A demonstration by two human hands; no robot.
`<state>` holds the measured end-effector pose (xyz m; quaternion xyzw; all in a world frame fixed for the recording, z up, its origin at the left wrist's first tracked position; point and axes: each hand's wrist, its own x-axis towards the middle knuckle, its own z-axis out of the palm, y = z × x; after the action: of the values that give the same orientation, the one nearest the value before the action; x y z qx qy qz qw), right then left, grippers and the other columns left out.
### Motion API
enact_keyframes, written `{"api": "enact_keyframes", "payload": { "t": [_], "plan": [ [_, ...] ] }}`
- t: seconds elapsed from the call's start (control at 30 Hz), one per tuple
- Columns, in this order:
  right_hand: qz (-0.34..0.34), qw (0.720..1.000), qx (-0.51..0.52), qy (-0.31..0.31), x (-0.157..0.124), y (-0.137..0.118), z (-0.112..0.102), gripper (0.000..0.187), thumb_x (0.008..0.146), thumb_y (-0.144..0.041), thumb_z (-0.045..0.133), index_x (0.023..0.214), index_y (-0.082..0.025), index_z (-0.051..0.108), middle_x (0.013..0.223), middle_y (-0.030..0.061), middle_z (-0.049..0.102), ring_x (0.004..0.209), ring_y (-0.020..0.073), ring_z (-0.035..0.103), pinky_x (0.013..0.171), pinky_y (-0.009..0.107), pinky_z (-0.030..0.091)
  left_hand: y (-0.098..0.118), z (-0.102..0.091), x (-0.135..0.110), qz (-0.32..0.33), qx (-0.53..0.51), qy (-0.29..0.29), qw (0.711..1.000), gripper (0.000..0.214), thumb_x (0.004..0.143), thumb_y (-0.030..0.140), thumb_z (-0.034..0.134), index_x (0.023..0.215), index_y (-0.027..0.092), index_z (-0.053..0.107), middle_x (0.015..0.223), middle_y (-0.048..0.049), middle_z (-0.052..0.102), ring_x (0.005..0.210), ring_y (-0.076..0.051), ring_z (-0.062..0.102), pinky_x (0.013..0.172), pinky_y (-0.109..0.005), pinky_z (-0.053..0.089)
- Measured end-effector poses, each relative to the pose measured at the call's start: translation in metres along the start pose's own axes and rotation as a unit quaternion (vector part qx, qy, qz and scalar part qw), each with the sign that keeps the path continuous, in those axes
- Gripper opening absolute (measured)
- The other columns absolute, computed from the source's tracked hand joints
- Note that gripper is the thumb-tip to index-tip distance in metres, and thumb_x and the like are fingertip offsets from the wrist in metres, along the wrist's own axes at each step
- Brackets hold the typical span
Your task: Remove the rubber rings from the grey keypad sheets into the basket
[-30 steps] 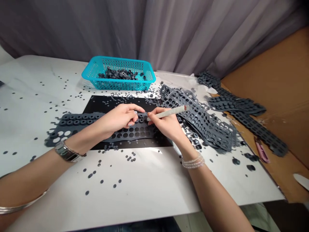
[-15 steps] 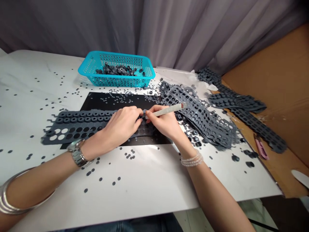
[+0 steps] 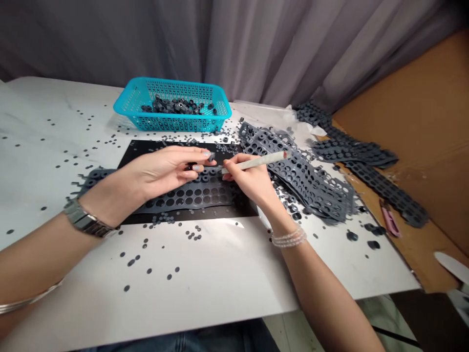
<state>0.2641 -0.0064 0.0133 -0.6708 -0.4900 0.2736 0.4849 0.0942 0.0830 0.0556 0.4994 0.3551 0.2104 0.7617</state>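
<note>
My left hand [image 3: 164, 168] is raised above the dark grey moulded rubber sheet [image 3: 186, 197], thumb and fingers pinched on a small dark rubber piece [image 3: 211, 157]. Another dark bit shows by its lower fingers. My right hand [image 3: 251, 178] is closed round a white pen-shaped tool [image 3: 266, 160], its red-marked back end pointing right. That tool's thin tip, near the sheet's right part, is hard to make out. Rows of round cups run along the sheet, which lies on a black mat [image 3: 146, 148]; my left hand and wrist hide much of its left half.
A turquoise basket [image 3: 172, 122] holding many small dark rubber pieces stands at the back. More moulded sheets [image 3: 304, 176] are piled at right among loose pieces. A pink-handled cutter [image 3: 390, 222] lies on the brown board. Small dark discs are scattered over the white table [image 3: 220, 278].
My left hand has lifted off the sheet, turned over, and now pinches a small rubber piece. My right hand keeps the white tool at nearly the same spot. The view has shifted slightly.
</note>
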Motion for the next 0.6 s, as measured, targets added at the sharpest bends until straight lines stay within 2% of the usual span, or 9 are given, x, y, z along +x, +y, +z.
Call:
{"api": "enact_keyframes", "payload": {
  "t": [0.1,0.27,0.4,0.5,0.6],
  "plan": [
    [0.013,0.999,0.029,0.043,0.002,-0.001,-0.005,0.022,0.082,-0.032,0.060,0.064,-0.020,0.060,0.062,0.0018,0.067,0.063,0.0167,0.065,0.063,0.027,0.050,-0.011,-0.005,0.008,-0.062,-0.115,-0.036,0.991,0.007,0.078,0.003,0.070,0.081,0.009,0.072,0.086,-0.0085,0.065,0.057,-0.003,0.048,0.042,-0.012,0.037],
    [0.031,0.997,0.044,0.057,0.003,-0.004,-0.009,0.022,0.081,-0.033,0.061,0.063,-0.019,0.060,0.059,0.0012,0.067,0.058,0.0158,0.065,0.059,0.026,0.050,-0.013,0.001,0.008,-0.095,-0.170,-0.047,0.980,0.019,0.083,0.001,0.062,0.098,0.008,0.073,0.085,-0.0099,0.066,0.064,-0.008,0.059,0.046,-0.013,0.045],
    [0.030,0.997,0.041,0.053,0.003,-0.003,-0.008,0.022,0.081,-0.033,0.061,0.064,-0.019,0.060,0.060,0.0009,0.067,0.059,0.0158,0.065,0.058,0.025,0.048,-0.010,0.006,0.005,-0.095,-0.217,-0.019,0.971,0.011,0.083,0.004,0.058,0.085,0.006,0.068,0.083,-0.0122,0.064,0.069,-0.013,0.062,0.043,-0.015,0.044],
    [0.006,0.999,0.022,0.033,0.001,-0.001,-0.005,0.023,0.082,-0.034,0.061,0.065,-0.019,0.061,0.061,0.0011,0.068,0.061,0.0158,0.065,0.061,0.025,0.048,-0.010,0.005,0.006,-0.093,-0.242,-0.013,0.966,0.016,0.084,0.012,0.058,0.068,0.013,0.056,0.069,-0.0058,0.056,0.063,-0.012,0.059,0.035,-0.014,0.034],
    [-0.014,1.000,-0.016,0.009,0.000,0.001,-0.002,0.024,0.084,-0.034,0.059,0.066,-0.019,0.062,0.062,0.0011,0.069,0.060,0.0145,0.063,0.061,0.024,0.046,-0.011,0.005,0.007,-0.074,-0.159,-0.004,0.984,0.025,0.087,0.019,0.060,0.064,0.017,0.049,0.061,0.0015,0.045,0.047,-0.006,0.043,0.031,-0.014,0.016]
  ]
}}
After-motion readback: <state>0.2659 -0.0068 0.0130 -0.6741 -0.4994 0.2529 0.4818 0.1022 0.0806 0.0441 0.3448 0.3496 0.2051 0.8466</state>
